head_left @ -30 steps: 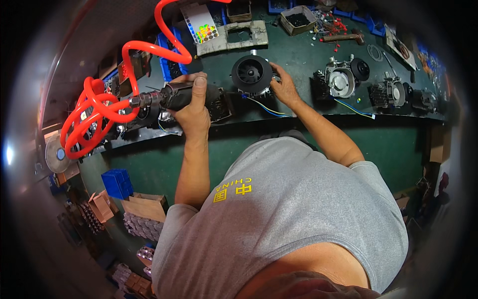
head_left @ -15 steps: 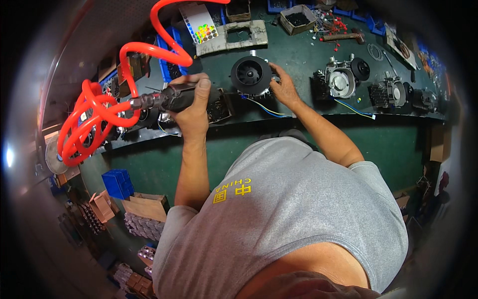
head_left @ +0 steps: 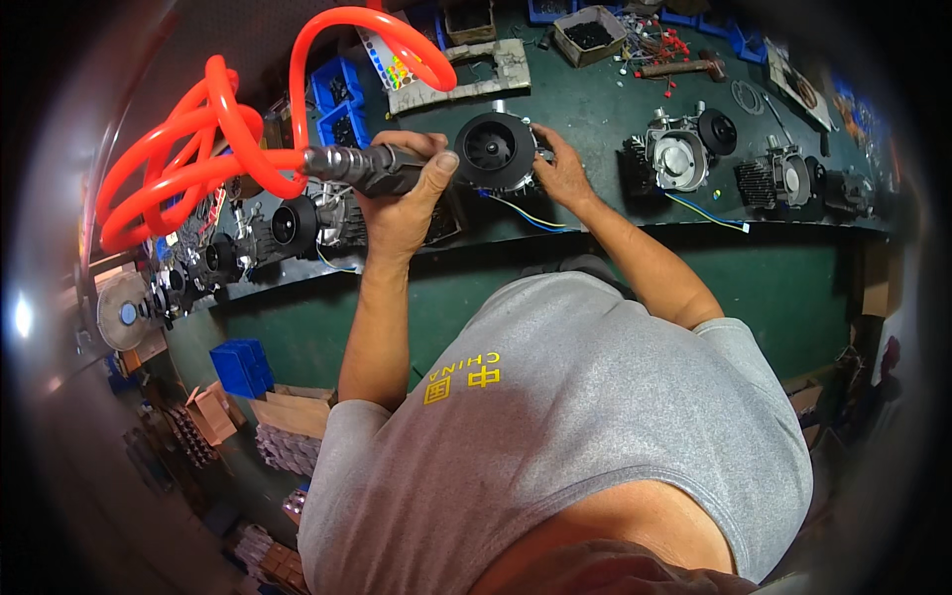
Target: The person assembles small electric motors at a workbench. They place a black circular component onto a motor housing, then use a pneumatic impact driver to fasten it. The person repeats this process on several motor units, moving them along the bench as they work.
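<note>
From my remote seat I look down on a long dark green workbench (head_left: 585,111), its edge bent by the lens. The left hand (head_left: 405,208) is wrapped around a dark handheld tool (head_left: 382,174) on a glossy red coiled hose (head_left: 297,109), held above the bench. The right hand (head_left: 565,178) rests its fingers against the right side of a unit topped by a round black fan wheel (head_left: 493,151), which stands near the bench's front edge, between the hands; I cannot tell how firmly they grip.

To the right stand a silver metal housing with a black fan (head_left: 682,164) and more finned units; a row of similar black-fanned units (head_left: 290,226) runs left. Toward the back I see blue plastic bins (head_left: 339,81), a pale slab with a rectangular cutout (head_left: 514,67) and a wooden-handled hammer (head_left: 684,68).

Below the bench spreads a green floor (head_left: 734,283), with a blue plastic crate (head_left: 241,367) and an open brown cardboard box (head_left: 213,414) at left. A bright light (head_left: 22,317) glares at the far left rim.
</note>
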A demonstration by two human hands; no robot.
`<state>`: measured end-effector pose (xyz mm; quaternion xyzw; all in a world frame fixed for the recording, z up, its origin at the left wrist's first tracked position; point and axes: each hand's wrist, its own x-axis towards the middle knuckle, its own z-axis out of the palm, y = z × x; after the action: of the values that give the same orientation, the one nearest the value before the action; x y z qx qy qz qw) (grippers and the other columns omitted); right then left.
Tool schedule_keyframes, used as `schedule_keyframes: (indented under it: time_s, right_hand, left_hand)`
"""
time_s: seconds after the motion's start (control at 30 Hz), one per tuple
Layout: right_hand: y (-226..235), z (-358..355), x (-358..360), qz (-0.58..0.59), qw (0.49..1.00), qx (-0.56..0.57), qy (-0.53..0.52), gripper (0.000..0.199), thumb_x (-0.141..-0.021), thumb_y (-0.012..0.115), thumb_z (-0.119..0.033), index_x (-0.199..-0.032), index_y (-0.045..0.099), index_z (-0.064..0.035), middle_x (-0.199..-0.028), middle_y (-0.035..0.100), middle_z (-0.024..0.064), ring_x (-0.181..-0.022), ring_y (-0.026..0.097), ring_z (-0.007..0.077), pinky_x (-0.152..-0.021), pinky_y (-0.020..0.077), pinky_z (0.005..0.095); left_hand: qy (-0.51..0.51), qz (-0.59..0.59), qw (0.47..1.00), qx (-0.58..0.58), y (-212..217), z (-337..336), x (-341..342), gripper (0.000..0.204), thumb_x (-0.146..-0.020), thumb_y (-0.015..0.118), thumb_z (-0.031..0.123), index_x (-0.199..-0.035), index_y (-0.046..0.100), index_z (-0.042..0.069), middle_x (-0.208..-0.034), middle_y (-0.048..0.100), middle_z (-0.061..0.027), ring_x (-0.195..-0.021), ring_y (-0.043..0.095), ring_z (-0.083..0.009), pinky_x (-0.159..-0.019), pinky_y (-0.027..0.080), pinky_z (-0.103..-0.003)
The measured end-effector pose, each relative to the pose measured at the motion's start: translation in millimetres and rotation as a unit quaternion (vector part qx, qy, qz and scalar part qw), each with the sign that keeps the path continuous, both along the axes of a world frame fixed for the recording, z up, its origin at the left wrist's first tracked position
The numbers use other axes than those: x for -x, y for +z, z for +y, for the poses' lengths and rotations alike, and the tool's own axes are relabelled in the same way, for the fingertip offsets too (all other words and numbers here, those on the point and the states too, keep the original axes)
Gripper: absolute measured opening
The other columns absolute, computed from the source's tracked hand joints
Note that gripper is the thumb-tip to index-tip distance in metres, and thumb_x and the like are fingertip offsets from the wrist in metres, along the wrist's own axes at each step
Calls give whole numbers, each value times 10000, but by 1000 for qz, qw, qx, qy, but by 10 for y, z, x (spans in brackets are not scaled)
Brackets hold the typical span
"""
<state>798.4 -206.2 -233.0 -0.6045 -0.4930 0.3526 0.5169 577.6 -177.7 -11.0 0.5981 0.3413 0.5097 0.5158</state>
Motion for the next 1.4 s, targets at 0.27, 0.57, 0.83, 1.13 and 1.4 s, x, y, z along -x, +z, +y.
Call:
schedule_keyframes:
  time_s: [0.27, 0.57, 0.83, 1.13, 1.4]
  right_hand:
    - [207, -233, 36, -71, 990, -21, -117, 358, -914, 719, -192, -1222, 676, -14, -1107, 717, 204, -979, 689, 365, -894, 548, 423]
    - [756, -701, 382, -203, 941, -165, 215, 408, -880, 718, -138, -1268, 632, -47, -1072, 665, 173, -934, 662, 367, -836, 570, 455]
    - [522, -507, 674, -238, 939, -75, 236, 672, -911, 702, -215, -1515, 462, -44, -1245, 623, 250, -1092, 648, 438, -936, 555, 506]
    - [482, -648, 491, -155, 958, -136, 200, 382, -893, 712, -119, -1271, 684, -68, -1224, 661, 200, -1038, 686, 388, -911, 582, 457]
    - [452, -897, 51, -70, 997, -6, 15, 356, -816, 791, -140, -1140, 668, -56, -1182, 629, 162, -994, 639, 335, -868, 551, 413]
  left_hand:
    - [23, 3, 1000, -2, 139, -50, -26, 285, -854, 849, 9, -1046, 639, 32, -1001, 720, -96, -943, 687, -171, -881, 564, -328]
    - [49, -30, 998, -12, 136, -115, -5, 261, -873, 817, -29, -1060, 639, 15, -1006, 734, -111, -924, 692, -173, -874, 574, -332]
    - [80, -40, 996, -2, 139, -128, -5, 271, -882, 809, -5, -1088, 633, 11, -1032, 746, -136, -952, 709, -203, -919, 568, -365]
    - [-14, -91, 995, -35, 354, -167, 50, 282, -888, 799, 25, -1098, 611, 12, -1001, 727, -162, -997, 712, -290, -975, 563, -489]
    - [-19, -126, 991, -46, 43, -328, -363, 296, -901, 777, -16, -1119, 581, 26, -1016, 719, -140, -1013, 707, -275, -1040, 537, -508]
